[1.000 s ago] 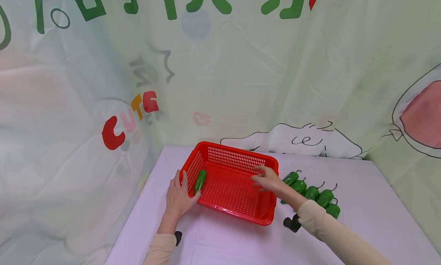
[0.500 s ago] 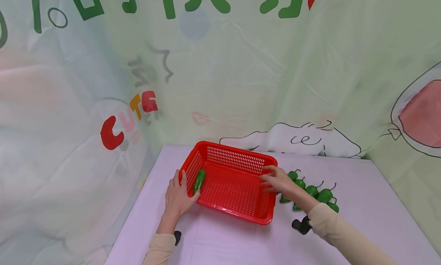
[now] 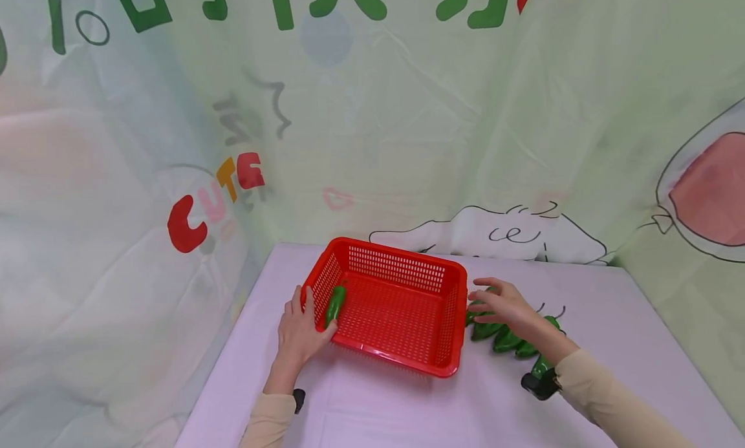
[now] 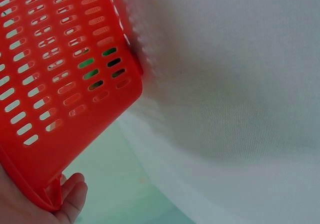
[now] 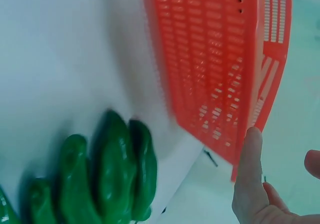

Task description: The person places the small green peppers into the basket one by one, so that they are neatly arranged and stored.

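A red plastic basket (image 3: 396, 312) with slotted walls rests on the table, slightly turned. Inside, along its left wall, lies one green chili pepper (image 3: 335, 304). My left hand (image 3: 299, 331) holds the basket's front left corner, thumb at the front rim and fingers at the left rim; the left wrist view shows fingertips (image 4: 75, 196) past the rim. Just right of the basket, my right hand (image 3: 500, 304) is over a row of green chili peppers (image 3: 506, 340), fingers spread and nothing in them. In the right wrist view, several peppers (image 5: 114, 169) lie side by side below the hand.
A pale lilac cloth covers the table (image 3: 372, 409). Printed fabric (image 3: 372, 112) hangs behind and to the left, close to the table's back edge. A dark wrist camera (image 3: 540, 384) sits under the right wrist, overlapping the nearest pepper.
My right hand has moved right, from over the basket's inside past its right rim to the peppers. My left hand stays on the corner, and the basket keeps its place.
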